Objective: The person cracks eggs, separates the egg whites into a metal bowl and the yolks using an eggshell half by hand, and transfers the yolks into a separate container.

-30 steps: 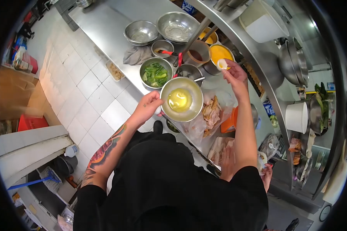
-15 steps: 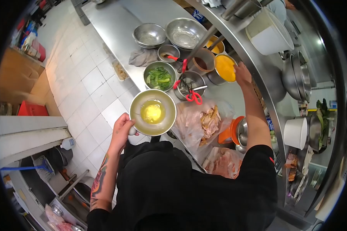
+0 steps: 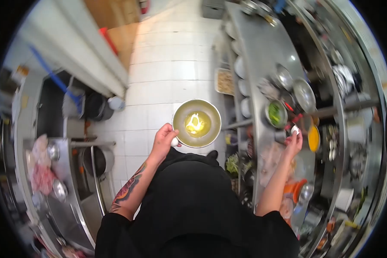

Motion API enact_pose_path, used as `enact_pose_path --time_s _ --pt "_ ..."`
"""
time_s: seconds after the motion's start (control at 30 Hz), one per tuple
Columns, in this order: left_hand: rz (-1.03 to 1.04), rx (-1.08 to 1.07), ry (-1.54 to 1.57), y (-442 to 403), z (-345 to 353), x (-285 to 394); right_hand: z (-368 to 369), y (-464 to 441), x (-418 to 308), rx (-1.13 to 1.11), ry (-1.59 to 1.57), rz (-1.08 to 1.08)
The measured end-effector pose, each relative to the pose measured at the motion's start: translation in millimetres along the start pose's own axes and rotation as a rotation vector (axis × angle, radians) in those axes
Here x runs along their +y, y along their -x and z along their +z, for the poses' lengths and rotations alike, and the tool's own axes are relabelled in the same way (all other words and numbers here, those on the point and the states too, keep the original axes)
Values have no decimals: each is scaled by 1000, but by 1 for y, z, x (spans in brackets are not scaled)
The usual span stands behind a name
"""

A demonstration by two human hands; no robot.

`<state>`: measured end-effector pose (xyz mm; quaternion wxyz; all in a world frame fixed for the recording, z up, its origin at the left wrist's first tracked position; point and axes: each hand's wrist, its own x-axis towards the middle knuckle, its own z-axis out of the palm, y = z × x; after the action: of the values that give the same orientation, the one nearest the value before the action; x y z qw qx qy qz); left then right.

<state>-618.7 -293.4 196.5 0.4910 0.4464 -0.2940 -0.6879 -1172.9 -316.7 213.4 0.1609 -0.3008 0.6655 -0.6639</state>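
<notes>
"How does the room lie around the hands?"
"White floor tiles (image 3: 157, 90) spread ahead of the left hand (image 3: 163, 139); a long metal table (image 3: 262, 47) runs beneath the right hand (image 3: 293, 147)."
"And the largest thing held?"
"A round metal bowl (image 3: 214, 117), immediately to the left hand's right. That hand grasps it by the near rim, and yellowish liquid (image 3: 196, 125) pools inside."
"Which hand is nearer?"
"The left, touching it. The right is well apart, with the bowl away to its left. Being round, the bowl has no long axis."
"Beside the right hand?"
"Orange-yellow liquid (image 3: 314, 138), just to its right."
"Smaller still?"
"A white egg (image 3: 174, 141), also held in the left hand, beside the bowl. Then a white bit (image 3: 295, 129), probably eggshell, pinched in the right hand's fingertips."
</notes>
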Motion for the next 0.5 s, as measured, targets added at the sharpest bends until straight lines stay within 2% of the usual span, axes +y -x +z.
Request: enact_pose_path --time_s 0.03,0.2,0.27,0.37,0.43,0.5 --pt "35 52 11 10 -26 4 42 36 -9 -56 -2 57" --pt "168 289 46 80 -149 16 210 172 54 -542 161 149" --pt "229 424 69 117 -186 22 266 227 81 -816 123 189" --pt "260 680 106 171 -241 25 341 344 52 -1235 324 1" --pt "317 801 162 186 -287 7 388 419 44 -1462 229 -270" --pt "366 956 198 214 -313 7 426 478 9 -1666 161 -378"
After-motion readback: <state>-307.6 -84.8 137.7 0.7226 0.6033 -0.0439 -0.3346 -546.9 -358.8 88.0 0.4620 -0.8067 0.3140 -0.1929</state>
